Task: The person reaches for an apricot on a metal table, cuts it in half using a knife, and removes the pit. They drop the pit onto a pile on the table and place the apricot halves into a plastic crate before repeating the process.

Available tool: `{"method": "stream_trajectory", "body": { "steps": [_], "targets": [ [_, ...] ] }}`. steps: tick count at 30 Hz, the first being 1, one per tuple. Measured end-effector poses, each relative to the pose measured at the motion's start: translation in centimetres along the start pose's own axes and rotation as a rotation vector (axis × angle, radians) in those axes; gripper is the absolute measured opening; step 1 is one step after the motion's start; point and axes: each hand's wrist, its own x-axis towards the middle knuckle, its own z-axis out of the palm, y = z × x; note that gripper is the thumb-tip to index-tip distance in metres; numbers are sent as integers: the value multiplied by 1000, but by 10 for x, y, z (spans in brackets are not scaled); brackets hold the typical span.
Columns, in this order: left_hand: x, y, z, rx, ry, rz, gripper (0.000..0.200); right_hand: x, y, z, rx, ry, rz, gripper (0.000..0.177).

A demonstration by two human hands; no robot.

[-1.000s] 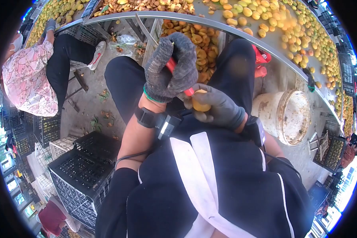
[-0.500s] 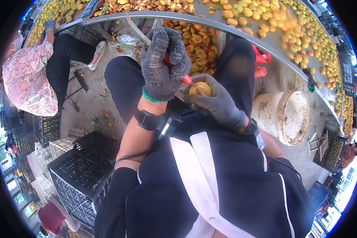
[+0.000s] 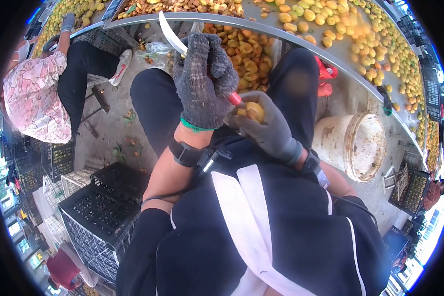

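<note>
My left hand (image 3: 205, 79), in a dark knitted glove with a green cuff, is wrapped round a knife. Its curved blade (image 3: 170, 33) sticks up past the fist, and the red handle end (image 3: 235, 98) points down toward my right hand. In a smooth grey glove, my right hand (image 3: 269, 123) grips a cut apricot (image 3: 253, 111) with its fingers curled round it. The handle end is close beside the fruit; whether it touches cannot be seen. Below, between my knees, lie many apricot halves (image 3: 249, 54).
A metal-edged table (image 3: 261, 25) curves across the front, bearing whole apricots (image 3: 325, 12) and a heap of cut pieces (image 3: 182, 6). At right lies a stained white bucket (image 3: 357, 145). Black crates (image 3: 101, 207) stand at left. Another person (image 3: 39, 98) sits at the left.
My left hand has turned slightly, bringing the blade more upright and into fuller view. The apricot has tilted in my right fingers. The seated person's arm at left has shifted a little.
</note>
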Motion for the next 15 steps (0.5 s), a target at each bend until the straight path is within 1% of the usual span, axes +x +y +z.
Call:
{"method": "stream_trajectory", "body": {
  "steps": [3, 4, 5, 6, 7, 8, 9, 10, 12, 13, 15],
  "targets": [
    [3, 0, -10, -63, -43, -54, 25, -4, -9, 2, 3, 1, 2, 31],
    [6, 0, -15, -64, -44, -55, 25, -7, -15, 2, 102, -47, 60, 28],
    [9, 1, -20, -139, -148, -122, 27, -9, -18, 2, 201, -95, 117, 26],
    [10, 1, -24, -213, -251, -189, 30, -9, -17, 0, 201, -96, 118, 26],
    [10, -2, -27, -212, -250, -187, 30, -7, -16, -2, 311, -164, 229, 24],
    [10, -7, -30, -335, -288, -266, 31, -5, -16, -3, 420, -232, 340, 22],
    [10, -11, -33, -459, -325, -346, 31, -5, -15, -4, 420, -233, 339, 22],
    [12, -13, -37, -458, -326, -346, 31, -4, -15, -6, 445, -266, 359, 22],
    [14, -15, -41, -544, -405, -382, 35, -4, -14, -7, 472, -293, 380, 22],
    [14, -15, -42, -547, -405, -385, 35, -4, -14, -6, 427, -260, 362, 23],
    [12, -10, -35, -328, -316, -325, 32, -2, -13, -7, 379, -231, 341, 24]
  ]
}}
